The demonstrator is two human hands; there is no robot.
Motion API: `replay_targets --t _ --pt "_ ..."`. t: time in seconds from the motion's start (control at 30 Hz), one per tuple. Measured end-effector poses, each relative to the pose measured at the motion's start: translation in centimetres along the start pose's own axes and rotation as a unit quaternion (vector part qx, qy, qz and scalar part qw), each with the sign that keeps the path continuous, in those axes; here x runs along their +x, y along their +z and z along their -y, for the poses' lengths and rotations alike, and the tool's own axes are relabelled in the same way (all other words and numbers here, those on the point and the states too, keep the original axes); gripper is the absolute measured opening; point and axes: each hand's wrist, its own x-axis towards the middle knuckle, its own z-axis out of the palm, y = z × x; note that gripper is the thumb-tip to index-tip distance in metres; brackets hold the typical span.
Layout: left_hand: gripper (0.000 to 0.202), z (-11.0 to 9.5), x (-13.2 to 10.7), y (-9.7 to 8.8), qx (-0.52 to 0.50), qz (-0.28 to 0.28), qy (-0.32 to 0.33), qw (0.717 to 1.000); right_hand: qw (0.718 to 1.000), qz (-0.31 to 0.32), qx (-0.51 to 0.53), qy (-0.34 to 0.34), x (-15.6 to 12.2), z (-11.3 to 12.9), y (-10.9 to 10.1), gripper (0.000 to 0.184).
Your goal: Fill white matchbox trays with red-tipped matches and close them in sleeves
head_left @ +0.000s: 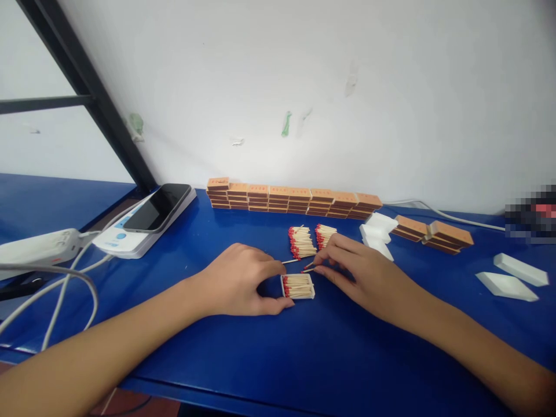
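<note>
A small white matchbox tray point(304, 298) filled with red-tipped matches point(297, 286) rests on the blue table. My left hand point(243, 281) holds its left end between thumb and fingers. Just above the tray's right side, my right hand point(354, 269) pinches matches point(307, 269), their red heads pointing left; how many is hard to make out. Behind the tray lie two piles of matches, a left pile point(302, 242) and a right pile point(325, 234) partly covered by my right hand. A stray match point(290, 262) lies between the tray and the left pile.
Stacked orange matchboxes point(289, 200) line the wall, with a smaller stack point(449, 234) at right. Folded white pieces point(377, 231) and two white empty-looking trays or sleeves point(508, 286) lie to the right. A phone point(158, 207) sits on a white power strip point(130, 243) among cables at left.
</note>
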Motion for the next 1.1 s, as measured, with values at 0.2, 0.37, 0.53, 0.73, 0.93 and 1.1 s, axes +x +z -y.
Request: replay_targets --t 0.2,0.37,0.53,0.73,0.93,1.1 --pt "0.034 -0.2 -0.1 -0.1 -0.014 0.012 0.013 1.000 0.998 0.047 0.008 0.033 0.0 -1.2 -0.4 0.012" --pt "0.035 -0.2 -0.1 0.0 -0.010 0.012 0.015 1.000 0.998 0.056 0.020 0.038 0.0 -1.6 0.0 0.014" --pt "0.035 0.0 -0.1 0.0 -0.005 0.008 0.016 1.000 0.998 0.058 0.014 0.032 0.2 -1.4 -0.2 0.016" --pt "0.034 -0.1 -0.1 0.2 0.003 0.003 0.006 1.000 1.000 0.018 0.013 0.007 0.0 0.8 -0.5 0.015" --pt "0.035 -0.1 -0.1 0.4 0.005 -0.006 0.006 1.000 0.998 -0.010 0.043 -0.044 -0.2 2.4 0.5 0.013" --pt "0.049 -0.1 -0.1 0.0 -0.009 0.005 0.004 1.000 0.998 -0.066 0.000 -0.015 0.5 0.0 0.7 0.013"
